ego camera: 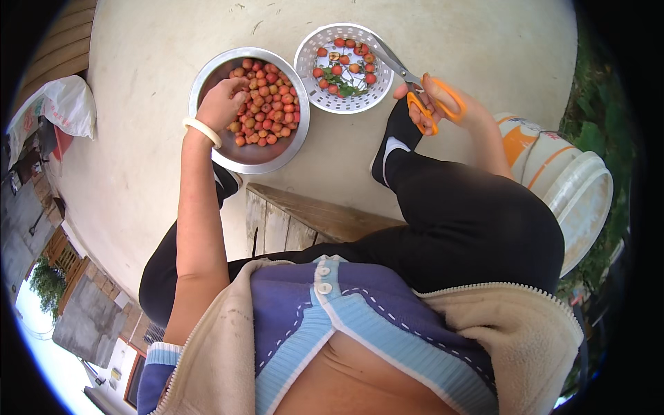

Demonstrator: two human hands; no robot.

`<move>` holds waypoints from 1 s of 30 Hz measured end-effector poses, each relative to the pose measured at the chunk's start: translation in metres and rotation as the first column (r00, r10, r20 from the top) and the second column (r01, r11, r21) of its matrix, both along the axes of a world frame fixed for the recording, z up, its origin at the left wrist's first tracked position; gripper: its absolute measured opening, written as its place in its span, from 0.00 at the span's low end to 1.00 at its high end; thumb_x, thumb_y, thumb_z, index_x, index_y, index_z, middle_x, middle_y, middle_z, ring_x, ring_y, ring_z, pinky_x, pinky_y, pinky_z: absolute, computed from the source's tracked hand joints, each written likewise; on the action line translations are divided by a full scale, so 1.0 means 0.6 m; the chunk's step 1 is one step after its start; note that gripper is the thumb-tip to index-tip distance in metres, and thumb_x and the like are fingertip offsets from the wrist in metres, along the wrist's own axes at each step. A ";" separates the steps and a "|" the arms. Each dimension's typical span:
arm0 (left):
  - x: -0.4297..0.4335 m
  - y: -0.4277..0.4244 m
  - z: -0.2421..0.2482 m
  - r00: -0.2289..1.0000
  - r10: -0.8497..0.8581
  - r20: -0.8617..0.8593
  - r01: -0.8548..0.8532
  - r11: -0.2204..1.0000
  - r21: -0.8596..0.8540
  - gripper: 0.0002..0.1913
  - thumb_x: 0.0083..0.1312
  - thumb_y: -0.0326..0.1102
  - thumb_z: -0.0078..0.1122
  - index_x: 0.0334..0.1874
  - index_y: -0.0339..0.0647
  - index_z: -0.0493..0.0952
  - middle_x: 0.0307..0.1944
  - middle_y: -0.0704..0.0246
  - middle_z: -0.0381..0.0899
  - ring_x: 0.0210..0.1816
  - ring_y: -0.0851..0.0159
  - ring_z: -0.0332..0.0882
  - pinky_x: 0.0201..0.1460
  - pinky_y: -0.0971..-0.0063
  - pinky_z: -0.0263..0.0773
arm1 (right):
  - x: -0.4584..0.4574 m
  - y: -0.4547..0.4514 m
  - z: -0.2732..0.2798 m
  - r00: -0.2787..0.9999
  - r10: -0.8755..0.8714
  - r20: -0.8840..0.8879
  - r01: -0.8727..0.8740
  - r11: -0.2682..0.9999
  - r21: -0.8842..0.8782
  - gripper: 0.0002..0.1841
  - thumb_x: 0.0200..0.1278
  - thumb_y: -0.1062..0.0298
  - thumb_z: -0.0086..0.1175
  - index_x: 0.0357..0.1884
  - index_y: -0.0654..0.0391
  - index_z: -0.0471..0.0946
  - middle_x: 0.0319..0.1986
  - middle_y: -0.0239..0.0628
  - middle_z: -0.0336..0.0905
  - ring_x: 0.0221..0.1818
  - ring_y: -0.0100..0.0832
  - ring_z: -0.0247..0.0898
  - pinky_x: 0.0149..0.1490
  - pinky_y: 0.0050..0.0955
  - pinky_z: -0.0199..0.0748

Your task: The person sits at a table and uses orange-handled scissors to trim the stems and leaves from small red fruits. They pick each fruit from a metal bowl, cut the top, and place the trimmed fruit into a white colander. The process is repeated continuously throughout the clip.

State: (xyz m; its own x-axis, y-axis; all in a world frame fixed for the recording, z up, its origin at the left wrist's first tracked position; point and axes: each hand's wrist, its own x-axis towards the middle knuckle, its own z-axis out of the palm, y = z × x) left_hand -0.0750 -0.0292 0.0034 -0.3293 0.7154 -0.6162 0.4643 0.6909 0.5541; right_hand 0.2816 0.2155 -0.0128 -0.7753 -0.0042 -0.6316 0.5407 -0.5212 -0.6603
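My left hand [224,101], with a pale bangle [201,132] at the wrist, reaches over the left part of a wide metal basin [301,136]. Many small red and orange crab-apple-like fruits [264,106] fill its middle. My fingers bend down at the edge of the pile, and whether a fruit is between them is hidden. My right hand [441,101] holds scissors [410,77] by their orange handles. The blades point up and left, their tips over the rim of a white perforated basket [348,107]. Inside it lie several red fruits [344,60] with stems and some green leaves [340,83].
Both vessels stand on a pale concrete floor [332,150]. A wooden bench [290,218] is under my legs. Right of my knee a white and orange bucket [550,155] lies on its side, near green plants [591,129]. A white plastic bag [70,106] is at the far left.
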 end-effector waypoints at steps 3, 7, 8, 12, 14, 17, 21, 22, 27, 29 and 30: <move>0.027 0.016 0.007 0.929 0.203 0.309 -0.210 0.978 -0.011 0.18 0.71 0.26 0.47 0.62 0.30 0.75 0.54 0.60 0.81 0.55 0.66 0.81 0.58 0.76 0.74 | -0.002 -0.001 0.007 0.999 -0.038 0.004 0.038 0.998 0.040 0.40 0.68 0.24 0.40 0.51 0.57 0.78 0.22 0.34 0.76 0.19 0.24 0.74 0.26 0.23 0.75; 0.097 0.057 0.001 0.926 0.257 -0.275 -0.169 0.937 0.305 0.12 0.70 0.30 0.52 0.51 0.34 0.80 0.38 0.59 0.86 0.40 0.64 0.85 0.45 0.73 0.78 | -0.014 -0.002 0.024 0.998 -0.059 -0.036 0.064 0.987 0.150 0.35 0.69 0.29 0.45 0.44 0.58 0.78 0.20 0.32 0.73 0.18 0.23 0.72 0.25 0.21 0.72; 0.119 0.087 0.012 0.953 0.157 -0.259 -0.085 0.960 0.266 0.12 0.70 0.31 0.52 0.49 0.35 0.81 0.35 0.57 0.86 0.38 0.61 0.85 0.44 0.70 0.78 | -0.013 -0.001 0.028 0.997 -0.057 -0.043 0.064 0.979 0.195 0.33 0.69 0.31 0.47 0.41 0.59 0.77 0.19 0.31 0.72 0.17 0.23 0.71 0.25 0.21 0.71; 0.200 0.162 -0.068 0.918 -0.212 -0.334 0.271 0.952 0.140 0.11 0.67 0.30 0.54 0.48 0.39 0.81 0.43 0.52 0.84 0.46 0.52 0.84 0.50 0.62 0.78 | -0.027 0.003 0.010 0.997 -0.071 0.001 0.067 0.949 0.309 0.27 0.68 0.39 0.55 0.29 0.57 0.72 0.17 0.29 0.69 0.17 0.23 0.70 0.25 0.22 0.67; 0.217 0.185 -0.140 0.866 -0.323 -0.382 0.328 0.943 -0.053 0.12 0.67 0.29 0.54 0.50 0.41 0.81 0.49 0.52 0.83 0.50 0.50 0.83 0.53 0.61 0.78 | -0.041 -0.008 0.020 0.993 -0.120 0.003 0.113 0.941 0.318 0.26 0.66 0.42 0.57 0.25 0.56 0.70 0.16 0.30 0.69 0.17 0.23 0.70 0.26 0.22 0.67; 0.229 0.198 -0.193 0.826 -0.406 -0.391 0.359 0.914 -0.192 0.13 0.69 0.29 0.52 0.52 0.42 0.81 0.51 0.53 0.83 0.52 0.50 0.83 0.55 0.62 0.79 | -0.049 -0.015 0.031 0.992 -0.128 -0.017 0.127 0.950 0.284 0.26 0.67 0.41 0.57 0.26 0.56 0.71 0.17 0.30 0.69 0.17 0.24 0.70 0.27 0.21 0.68; 0.220 0.210 -0.176 0.907 -0.304 -0.291 0.276 0.952 -0.134 0.15 0.62 0.26 0.57 0.51 0.42 0.81 0.46 0.54 0.84 0.48 0.50 0.83 0.56 0.61 0.78 | -0.039 -0.018 0.032 0.992 -0.126 -0.028 0.129 0.959 0.252 0.25 0.68 0.43 0.55 0.28 0.58 0.72 0.18 0.30 0.70 0.18 0.23 0.70 0.27 0.22 0.68; 0.216 0.211 -0.160 0.947 -0.218 -0.236 0.201 0.975 -0.092 0.15 0.62 0.26 0.57 0.51 0.41 0.81 0.44 0.53 0.85 0.48 0.49 0.84 0.55 0.61 0.78 | -0.036 -0.017 0.029 0.993 -0.120 -0.020 0.121 0.960 0.251 0.25 0.69 0.43 0.55 0.30 0.58 0.73 0.18 0.30 0.70 0.18 0.23 0.70 0.27 0.22 0.68; 0.208 0.192 -0.160 0.897 -0.320 -0.304 0.309 0.947 -0.085 0.14 0.62 0.26 0.55 0.49 0.39 0.81 0.41 0.51 0.85 0.46 0.48 0.84 0.53 0.57 0.77 | -0.027 -0.014 0.008 0.995 -0.102 0.024 0.093 0.966 0.243 0.25 0.69 0.43 0.55 0.38 0.62 0.77 0.20 0.31 0.71 0.19 0.24 0.69 0.28 0.23 0.69; 0.226 0.196 -0.184 0.918 -0.294 -0.267 0.288 0.956 -0.061 0.14 0.66 0.26 0.51 0.50 0.39 0.81 0.43 0.50 0.84 0.50 0.47 0.83 0.54 0.57 0.77 | -0.035 -0.016 0.017 0.992 -0.123 0.009 0.117 0.965 0.235 0.26 0.69 0.43 0.54 0.41 0.63 0.78 0.20 0.31 0.71 0.19 0.24 0.69 0.28 0.23 0.69; 0.234 0.204 -0.189 0.893 -0.344 -0.291 0.330 0.939 -0.097 0.14 0.66 0.26 0.51 0.51 0.39 0.81 0.43 0.50 0.84 0.50 0.46 0.83 0.54 0.57 0.77 | -0.037 -0.020 0.021 0.991 -0.135 0.006 0.130 0.965 0.229 0.26 0.69 0.43 0.54 0.43 0.63 0.78 0.20 0.31 0.71 0.19 0.24 0.69 0.28 0.23 0.69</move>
State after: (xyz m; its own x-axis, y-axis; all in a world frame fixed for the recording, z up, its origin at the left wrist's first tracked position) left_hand 0.0653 0.0932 -0.1100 -0.2468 0.7906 -0.5604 0.8123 0.4841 0.3253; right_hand 0.2592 0.2036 -0.0002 -0.7456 0.2435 -0.6203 0.4919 -0.4269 -0.7588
